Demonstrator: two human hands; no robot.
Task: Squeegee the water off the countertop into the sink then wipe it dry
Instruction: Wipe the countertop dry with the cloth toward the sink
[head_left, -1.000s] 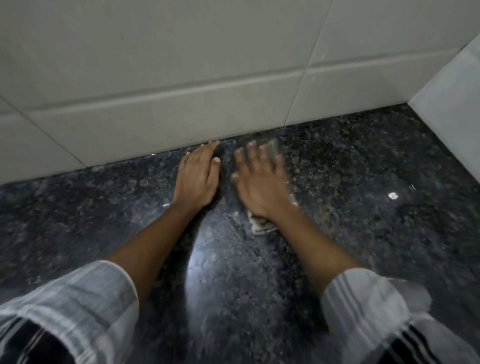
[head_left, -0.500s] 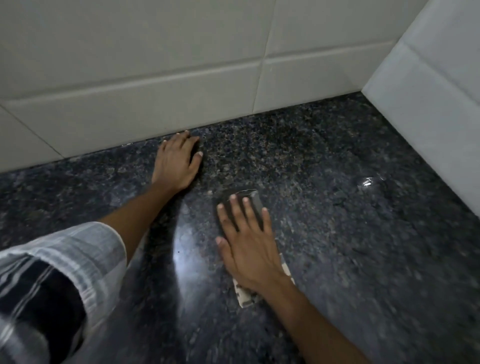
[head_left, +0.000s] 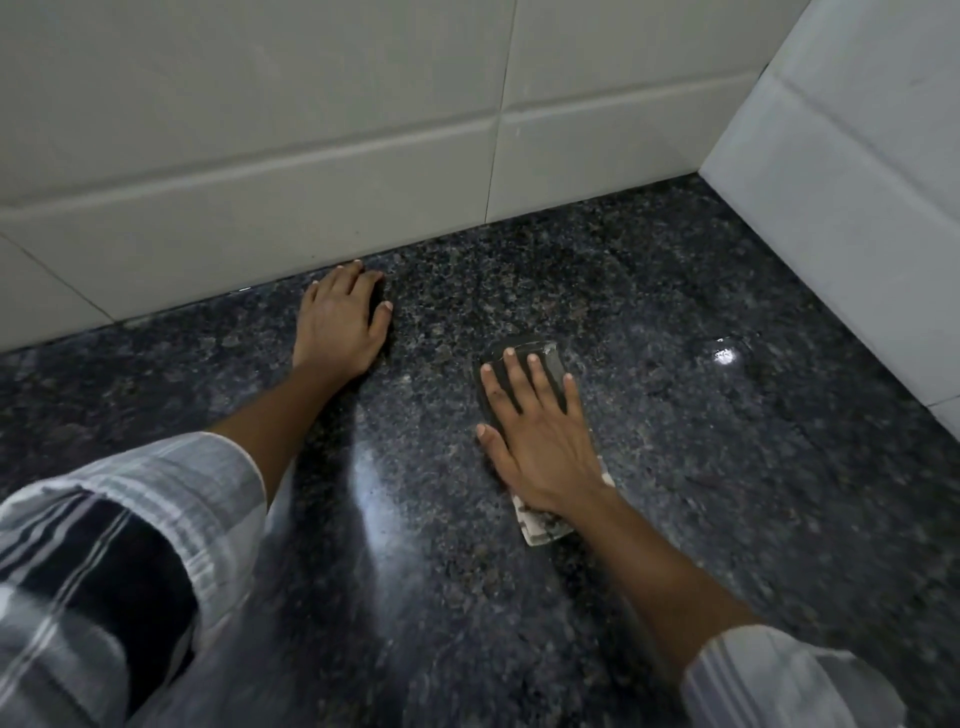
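A dark speckled granite countertop (head_left: 649, 467) fills the lower view. My right hand (head_left: 535, 436) lies flat with straight, spread fingers on a small folded cloth (head_left: 543, 525), grey at its far end and pale patterned at its near end, pressing it onto the stone. My left hand (head_left: 340, 322) rests flat on the counter near the back wall, fingers relaxed, holding nothing. A small wet patch (head_left: 727, 356) glints to the right of the cloth. No squeegee or sink is in view.
Pale tiled wall (head_left: 311, 182) runs along the back edge of the counter. A second tiled wall (head_left: 857, 182) closes the right side, forming a corner at the back right.
My right hand has pulled the cloth back from the wall and slid it to the right. My left hand stays near the back wall.
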